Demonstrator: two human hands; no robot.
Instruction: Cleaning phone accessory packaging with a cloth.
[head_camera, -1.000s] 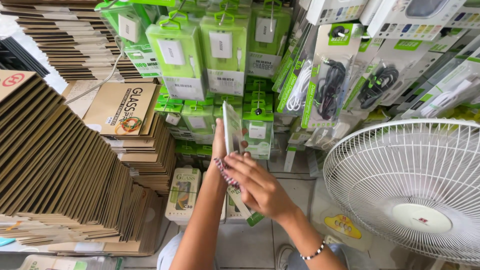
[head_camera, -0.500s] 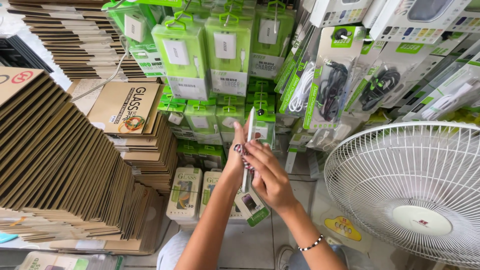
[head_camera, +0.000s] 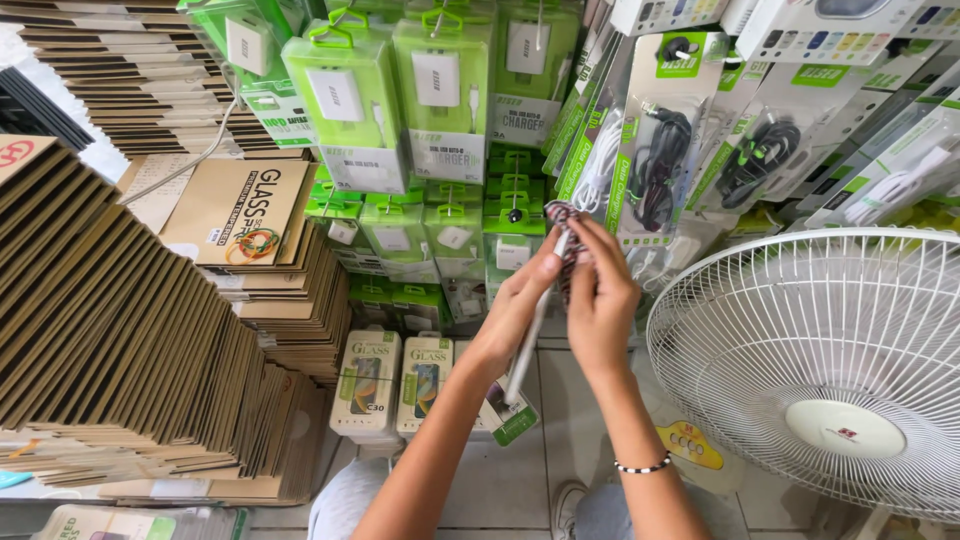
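Left hand (head_camera: 520, 300) clamped on flat white pack (head_camera: 528, 345), edge-on, long axis running near-left to far-right; right hand (head_camera: 600, 300) just right of it, fingers closed on patterned band (head_camera: 562, 228) at pack's far end; green charger boxes (head_camera: 440, 90) beyond

Green charger packs (head_camera: 350, 90); white fan (head_camera: 830, 370); brown card sleeves (head_camera: 110, 330); red-white-black patterned band (head_camera: 562, 235).

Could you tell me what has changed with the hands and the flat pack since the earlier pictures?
Both hands, left hand and right hand, rose up and rightward, still gripping the flat white pack, now edge-on, and the patterned band at its top. The fan and cardboard stacks stayed put.
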